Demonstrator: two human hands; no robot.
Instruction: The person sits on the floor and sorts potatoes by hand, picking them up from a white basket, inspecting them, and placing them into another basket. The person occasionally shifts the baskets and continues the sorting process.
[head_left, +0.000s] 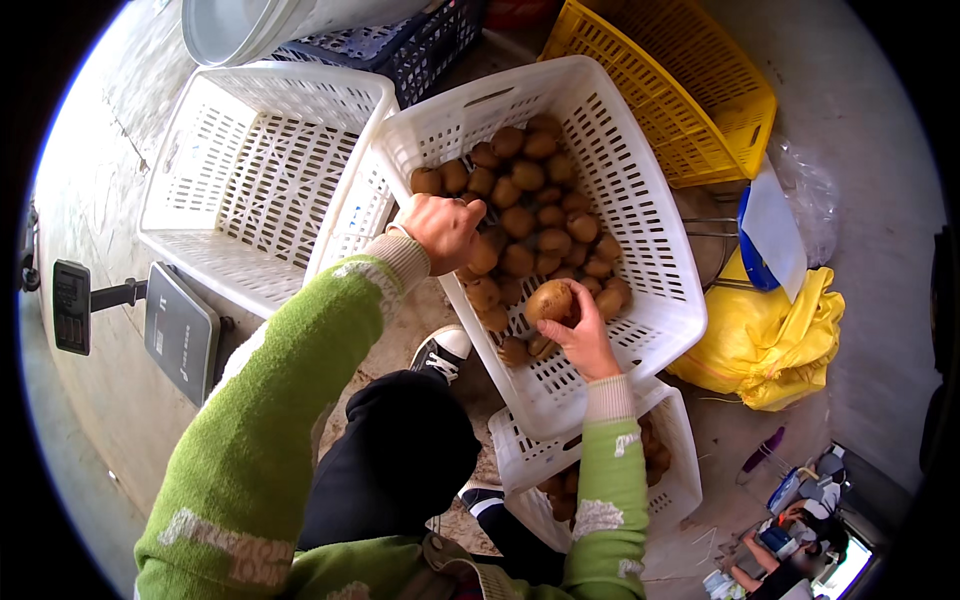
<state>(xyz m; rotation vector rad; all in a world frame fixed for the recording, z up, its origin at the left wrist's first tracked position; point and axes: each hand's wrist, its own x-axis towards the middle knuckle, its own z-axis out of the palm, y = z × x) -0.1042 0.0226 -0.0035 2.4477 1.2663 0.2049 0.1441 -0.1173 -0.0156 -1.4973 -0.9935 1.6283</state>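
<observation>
Several brown kiwifruit lie in a white slotted plastic crate before me. My right hand holds one larger kiwifruit between thumb and fingers, above the crate's near part. Over the crate's left side is my left hand, back upward with its fingers curled; whether they close on a fruit is hidden. Kiwifruit lie just beyond and beside it. Both arms wear green knitted sleeves.
An empty white crate stands at left by a bench scale. Yellow and dark blue crates stand behind. At right lies a yellow sack; another white crate of kiwifruit is below. A person sits at lower right.
</observation>
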